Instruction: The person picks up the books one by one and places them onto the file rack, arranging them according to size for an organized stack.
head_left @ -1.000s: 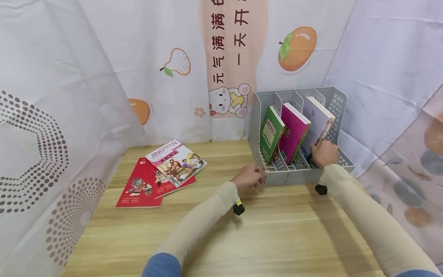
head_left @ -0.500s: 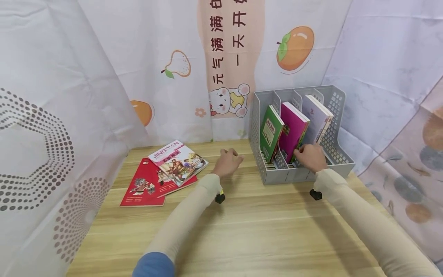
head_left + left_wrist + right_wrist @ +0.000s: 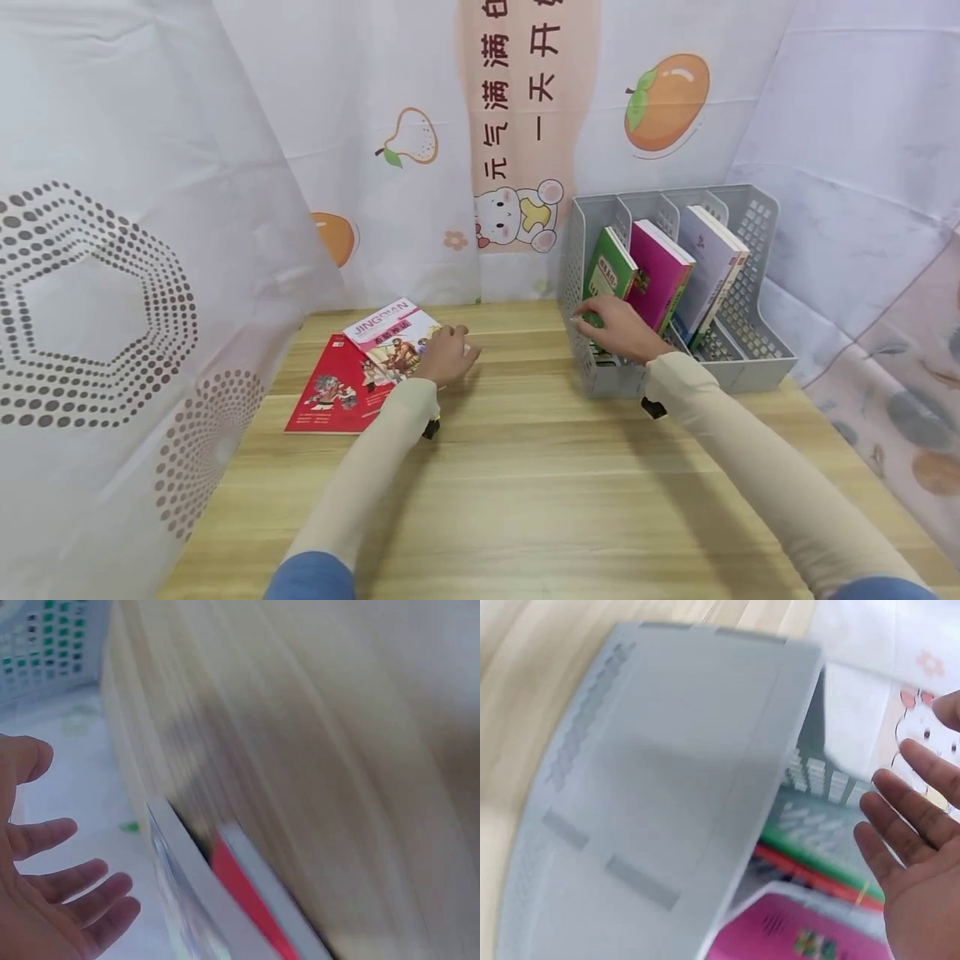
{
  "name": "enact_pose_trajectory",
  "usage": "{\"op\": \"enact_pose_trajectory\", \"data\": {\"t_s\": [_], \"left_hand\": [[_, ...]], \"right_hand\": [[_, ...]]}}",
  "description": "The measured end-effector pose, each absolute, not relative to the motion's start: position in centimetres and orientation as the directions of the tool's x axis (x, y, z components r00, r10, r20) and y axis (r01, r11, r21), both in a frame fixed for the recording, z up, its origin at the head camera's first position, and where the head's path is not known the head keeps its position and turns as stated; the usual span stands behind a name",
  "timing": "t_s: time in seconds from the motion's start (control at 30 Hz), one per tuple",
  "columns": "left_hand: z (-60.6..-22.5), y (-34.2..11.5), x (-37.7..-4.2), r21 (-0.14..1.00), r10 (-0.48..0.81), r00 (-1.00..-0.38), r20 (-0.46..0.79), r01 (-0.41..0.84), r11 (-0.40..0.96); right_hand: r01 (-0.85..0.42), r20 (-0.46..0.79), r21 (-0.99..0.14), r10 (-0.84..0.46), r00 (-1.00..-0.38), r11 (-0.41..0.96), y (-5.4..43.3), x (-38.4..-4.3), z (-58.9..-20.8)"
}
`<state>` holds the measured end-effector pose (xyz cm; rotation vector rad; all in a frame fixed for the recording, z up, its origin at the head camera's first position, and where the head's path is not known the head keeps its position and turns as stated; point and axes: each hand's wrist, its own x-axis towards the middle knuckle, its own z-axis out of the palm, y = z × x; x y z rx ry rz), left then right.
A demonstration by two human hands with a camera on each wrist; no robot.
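Fingers loosely spread on both hands, one near the flat books, one over the rack.
The left hand has its fingers wide apart at the right edge of the white book, which lies to that hand's left on top of the red book; touch cannot be told. The right hand, fingers extended and apart, hovers over the front of the gray rack, with the green book just beyond it, the pink book beyond and right, and the pale purple book farther right.
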<state>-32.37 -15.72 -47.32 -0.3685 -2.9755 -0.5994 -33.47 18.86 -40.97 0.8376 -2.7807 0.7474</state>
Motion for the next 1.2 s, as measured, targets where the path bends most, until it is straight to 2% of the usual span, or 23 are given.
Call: {"op": "enact_pose_trajectory", "data": {"t_s": [0.13,0.3,0.4,0.7,0.87,1.2], "left_hand": [[-47.4,-17.6,-32.0,0.270,0.198,-0.970,0.143,0.231,0.935],[-47.2,-20.7,-31.3,0.245,0.130,-0.980,0.151,0.165,0.955],[-47.3,-22.5,-30.8,0.230,0.112,-0.982,0.152,0.145,0.962],[-47.0,-25.6,-29.2,0.286,-0.006,-0.996,0.084,0.018,0.958],[-47.0,-26.5,-28.7,0.270,-0.043,-0.998,0.041,-0.030,0.962],[-47.8,-26.4,-28.3,0.340,-0.148,-0.969,-0.197,-0.209,0.917]], "right_hand": [[-0.561,0.178,-0.400,-0.539,-0.823,0.725,16.0,-34.5,-40.9],[-0.561,-0.007,-0.354,-0.602,-0.798,0.748,11.7,-35.4,-40.9],[-0.559,-0.065,-0.341,-0.612,-0.788,0.756,9.7,-35.5,-40.6],[-0.551,-0.072,-0.296,-0.593,-0.802,0.780,6.6,-36.4,-42.1],[-0.550,-0.082,-0.284,-0.592,-0.802,0.785,5.5,-36.5,-43.5],[-0.592,-0.099,-0.294,-0.640,-0.762,0.751,2.8,-36.7,-45.4]]}}
